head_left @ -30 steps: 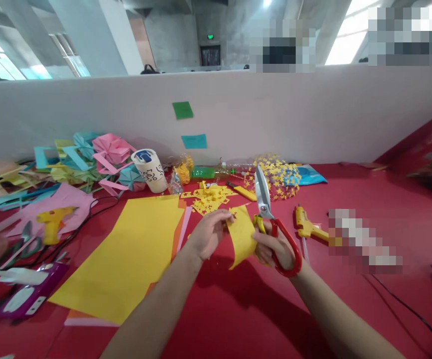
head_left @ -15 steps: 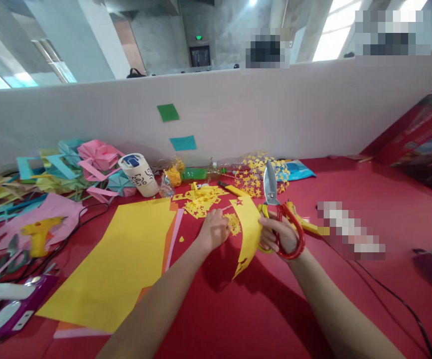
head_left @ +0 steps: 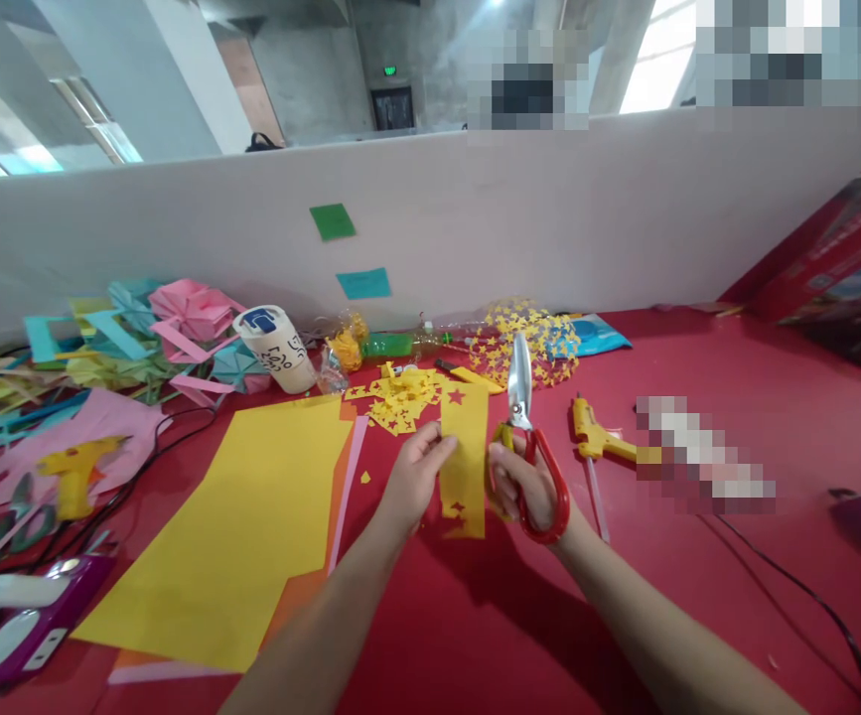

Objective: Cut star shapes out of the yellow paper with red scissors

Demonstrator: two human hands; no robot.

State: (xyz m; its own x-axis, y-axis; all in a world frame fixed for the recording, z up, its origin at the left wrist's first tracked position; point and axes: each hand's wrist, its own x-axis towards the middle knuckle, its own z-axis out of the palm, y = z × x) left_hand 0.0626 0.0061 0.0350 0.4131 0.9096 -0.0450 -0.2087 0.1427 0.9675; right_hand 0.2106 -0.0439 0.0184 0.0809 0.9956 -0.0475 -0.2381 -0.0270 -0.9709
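My left hand pinches the left edge of a yellow paper strip, held upright above the red table. The strip has a star-shaped hole near its top and ragged cut-outs at its lower end. My right hand is wrapped round scissors with red and yellow handles, their blades pointing up and close together. That hand is just right of the strip; whether its fingers touch the paper is unclear. Behind the strip lies a pile of yellow paper scraps with star cut-outs.
Large yellow sheets lie left of my arms. A yellow glue gun rests at the right, its cord trailing. Behind are a white cup and a clear star-covered ball. Another glue gun and folded paper occupy the left.
The paper strip has moved slightly left and turned to face me. My left hand has come to grip its edge. My right hand with the scissors has shifted left and slightly down.
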